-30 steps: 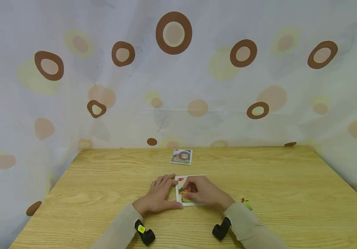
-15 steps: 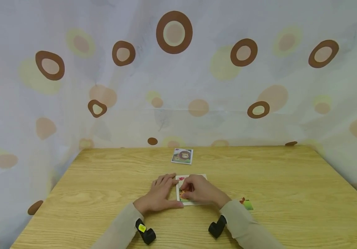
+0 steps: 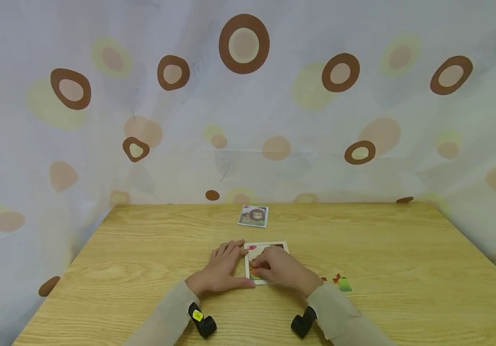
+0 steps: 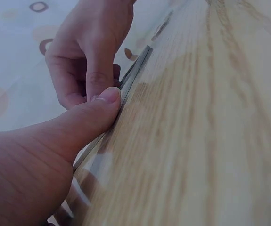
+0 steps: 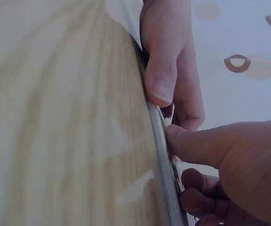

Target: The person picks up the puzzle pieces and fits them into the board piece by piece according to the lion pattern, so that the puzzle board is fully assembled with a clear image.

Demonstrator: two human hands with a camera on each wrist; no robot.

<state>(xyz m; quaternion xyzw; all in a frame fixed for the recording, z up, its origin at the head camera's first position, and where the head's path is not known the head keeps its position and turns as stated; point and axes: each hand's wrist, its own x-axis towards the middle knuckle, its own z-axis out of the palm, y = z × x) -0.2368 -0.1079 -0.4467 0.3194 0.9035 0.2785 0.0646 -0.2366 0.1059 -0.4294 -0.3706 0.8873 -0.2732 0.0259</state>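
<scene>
A white-framed picture puzzle [image 3: 251,246] lies on the table, partly covered by my right hand [image 3: 285,269]. Its right thumb and forefinger pinch a small puzzle piece [image 3: 254,272] with orange on it, low on the left side of the picture; most of this piece is hidden. My left hand [image 3: 219,270] lies spread beside the puzzle's left edge. Its thumb [image 4: 102,103] rests against the near corner, and its straight fingers reach to the upper left corner. From the right wrist view, the puzzle's edge [image 5: 159,136] appears side-on, flat on the wood.
Behind the puzzle lies a square picture card [image 3: 253,216] with a lion on it. Loose puzzle pieces [image 3: 344,283] in green and red lie right of my right wrist. A spotted cloth [image 3: 248,178] hangs behind the wooden table [image 3: 144,250].
My right hand has shifted slightly down, uncovering more of the puzzle's top and upper right corner. Another red loose piece now shows beside the right wrist. The left hand stays put.
</scene>
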